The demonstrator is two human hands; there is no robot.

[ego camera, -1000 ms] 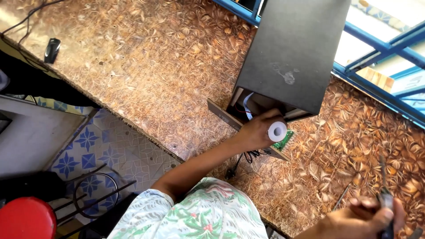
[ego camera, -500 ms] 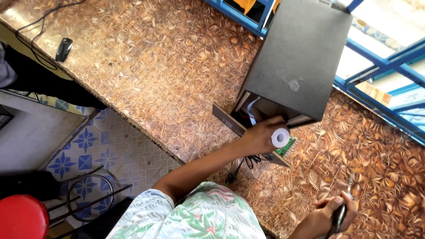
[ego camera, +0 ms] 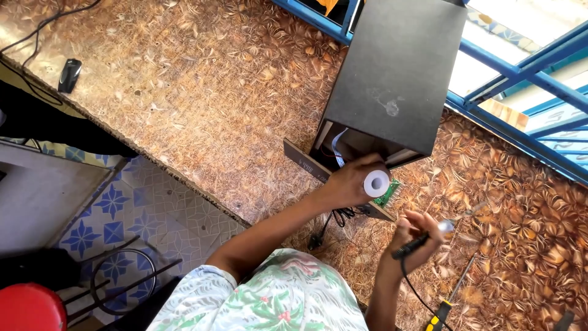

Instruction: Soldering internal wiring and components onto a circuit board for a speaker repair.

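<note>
- Left hand (ego camera: pixel 352 184), centre of the frame: fingers closed around a white spool (ego camera: pixel 376 182), held at the open end of the black box (ego camera: pixel 395 73).
- Right hand (ego camera: pixel 416 242), lower right of centre: fingers curled around a soldering iron (ego camera: pixel 422 238), its tip pointing to the right.
- Green circuit board (ego camera: pixel 388 193): just beside the spool, at the mouth of the box.
- Screwdriver (ego camera: pixel 450 300): lies on the leaf-patterned table (ego camera: pixel 184 92), lower right.
- Small black device (ego camera: pixel 69 75): upper left of the frame.
</note>
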